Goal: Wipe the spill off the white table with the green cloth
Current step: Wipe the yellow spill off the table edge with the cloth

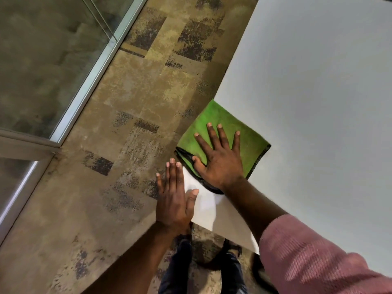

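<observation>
The folded green cloth lies at the left edge of the white table, part of it hanging past the edge. My right hand presses flat on the cloth with fingers spread. My left hand rests flat at the table's near left edge, fingers together, thumb on the white surface, just below the cloth. No spill shows on the visible table surface.
Patterned brown carpet covers the floor to the left of the table. A glass partition with a metal frame runs along the far left. My legs and shoes stand below the table's near corner.
</observation>
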